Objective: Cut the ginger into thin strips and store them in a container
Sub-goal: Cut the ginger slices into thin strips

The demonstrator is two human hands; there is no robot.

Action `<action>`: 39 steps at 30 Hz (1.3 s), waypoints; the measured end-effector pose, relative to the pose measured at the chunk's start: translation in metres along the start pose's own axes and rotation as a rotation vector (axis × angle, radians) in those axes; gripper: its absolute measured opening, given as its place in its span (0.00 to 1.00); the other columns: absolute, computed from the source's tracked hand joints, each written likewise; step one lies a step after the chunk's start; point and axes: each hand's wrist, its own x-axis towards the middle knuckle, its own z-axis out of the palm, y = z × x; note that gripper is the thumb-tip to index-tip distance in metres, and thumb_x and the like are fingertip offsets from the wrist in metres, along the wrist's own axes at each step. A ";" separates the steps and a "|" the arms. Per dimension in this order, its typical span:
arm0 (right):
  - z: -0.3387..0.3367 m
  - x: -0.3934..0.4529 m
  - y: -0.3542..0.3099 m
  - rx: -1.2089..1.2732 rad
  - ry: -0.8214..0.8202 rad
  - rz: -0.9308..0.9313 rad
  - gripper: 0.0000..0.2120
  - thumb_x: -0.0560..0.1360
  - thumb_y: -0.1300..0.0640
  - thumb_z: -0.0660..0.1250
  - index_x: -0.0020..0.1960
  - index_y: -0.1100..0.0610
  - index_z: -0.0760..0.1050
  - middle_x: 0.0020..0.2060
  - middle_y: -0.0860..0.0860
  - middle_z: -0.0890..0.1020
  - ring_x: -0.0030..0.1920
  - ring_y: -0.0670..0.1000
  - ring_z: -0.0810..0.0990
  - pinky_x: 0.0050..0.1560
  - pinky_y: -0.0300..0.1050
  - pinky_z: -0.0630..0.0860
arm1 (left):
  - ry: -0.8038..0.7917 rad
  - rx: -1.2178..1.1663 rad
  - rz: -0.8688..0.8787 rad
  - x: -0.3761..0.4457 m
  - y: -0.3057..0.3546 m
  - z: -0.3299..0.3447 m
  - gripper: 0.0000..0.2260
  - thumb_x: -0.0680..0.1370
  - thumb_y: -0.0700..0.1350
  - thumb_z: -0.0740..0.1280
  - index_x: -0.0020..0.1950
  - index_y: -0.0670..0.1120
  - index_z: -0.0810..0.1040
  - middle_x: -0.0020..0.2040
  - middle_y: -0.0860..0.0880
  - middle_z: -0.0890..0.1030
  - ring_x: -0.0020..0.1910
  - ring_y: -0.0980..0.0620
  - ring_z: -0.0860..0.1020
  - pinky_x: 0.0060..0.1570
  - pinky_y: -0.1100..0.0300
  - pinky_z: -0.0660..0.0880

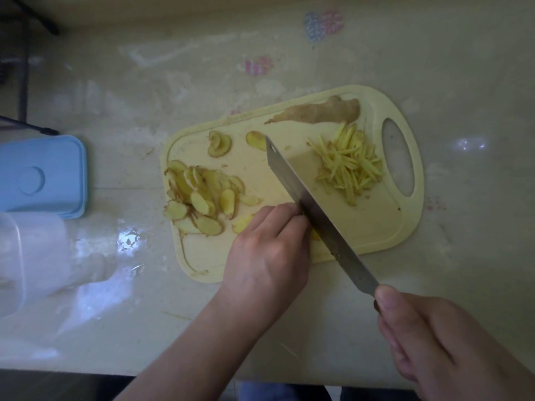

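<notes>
A pale yellow cutting board (362,221) lies on the table. A heap of ginger slices (199,198) covers its left part, and thin ginger strips (350,162) are piled near the handle hole. A whole ginger piece (321,112) lies along the far edge. My right hand (434,340) grips the handle of a cleaver (312,209), whose blade crosses the board. My left hand (269,253) has its fingers curled down on a few slices beside the blade; those slices are mostly hidden under the fingers.
A blue lid (43,175) lies at the left of the table. A clear plastic container (31,256) stands in front of it. Two stray slices (220,143) sit near the board's far left. The table's near edge (115,371) runs along the bottom.
</notes>
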 end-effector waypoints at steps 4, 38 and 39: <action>0.003 0.012 -0.002 -0.054 -0.043 -0.052 0.44 0.57 0.12 0.32 0.39 0.42 0.72 0.26 0.45 0.77 0.30 0.45 0.77 0.34 0.40 0.69 | 0.026 -0.019 0.004 -0.003 -0.003 0.000 0.08 0.80 0.36 0.65 0.47 0.38 0.84 0.49 0.43 0.84 0.43 0.42 0.81 0.44 0.51 0.77; 0.017 -0.013 0.010 -0.110 0.441 -0.282 0.27 0.81 0.28 0.49 0.40 0.46 0.73 0.29 0.49 0.77 0.29 0.43 0.76 0.28 0.39 0.71 | 0.022 -0.003 -0.031 -0.004 0.000 -0.004 0.04 0.76 0.34 0.70 0.46 0.40 0.85 0.46 0.46 0.84 0.42 0.43 0.83 0.36 0.50 0.78; 0.017 -0.013 0.008 -0.076 0.436 -0.256 0.26 0.80 0.27 0.49 0.42 0.44 0.74 0.30 0.48 0.78 0.29 0.43 0.77 0.29 0.39 0.72 | 0.019 0.009 -0.032 -0.003 0.000 -0.004 0.04 0.74 0.33 0.71 0.46 0.40 0.85 0.46 0.46 0.85 0.42 0.43 0.83 0.36 0.50 0.78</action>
